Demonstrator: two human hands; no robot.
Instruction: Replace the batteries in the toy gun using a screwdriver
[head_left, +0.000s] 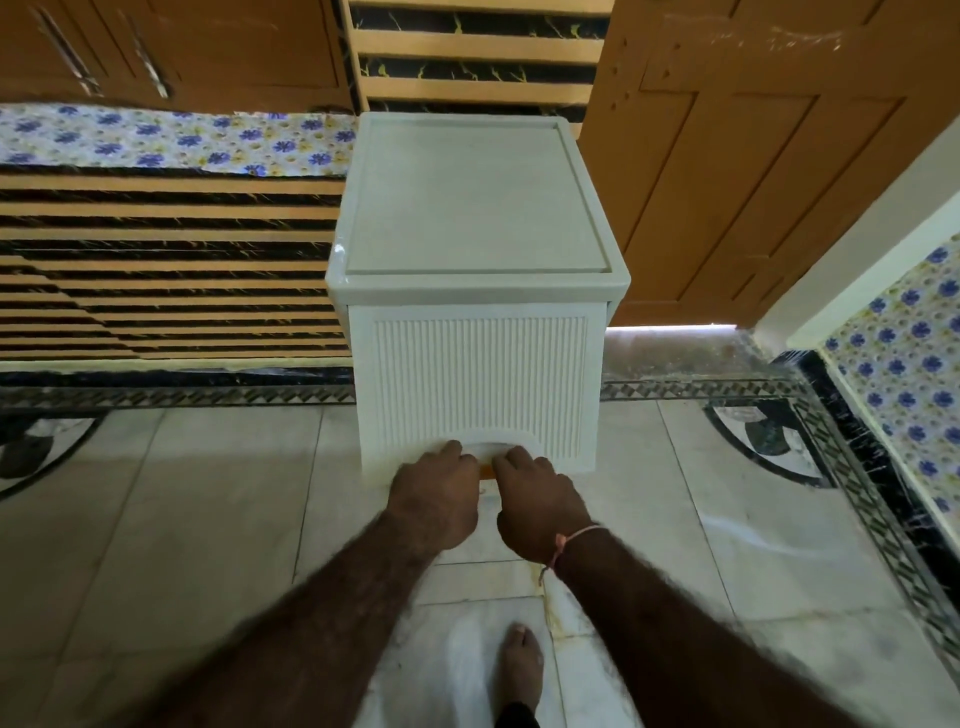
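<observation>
A white plastic storage box (478, 358) with a ribbed front stands on the marble floor in front of me. Both hands reach down to the curved handle recess (488, 448) at the bottom of its front panel. My left hand (436, 499) has its fingers curled into the recess on the left. My right hand (535, 499), with a thread band on the wrist, hooks its fingers into the recess on the right. A small orange bit (487, 470) shows between the two hands. No toy gun, screwdriver or batteries are in view.
A wooden door (753, 171) stands behind the box on the right. A striped wall and a flowered ledge (171, 140) run along the left. A flowered wall (904, 364) closes the right side. My bare foot (522, 665) is on the floor below my hands.
</observation>
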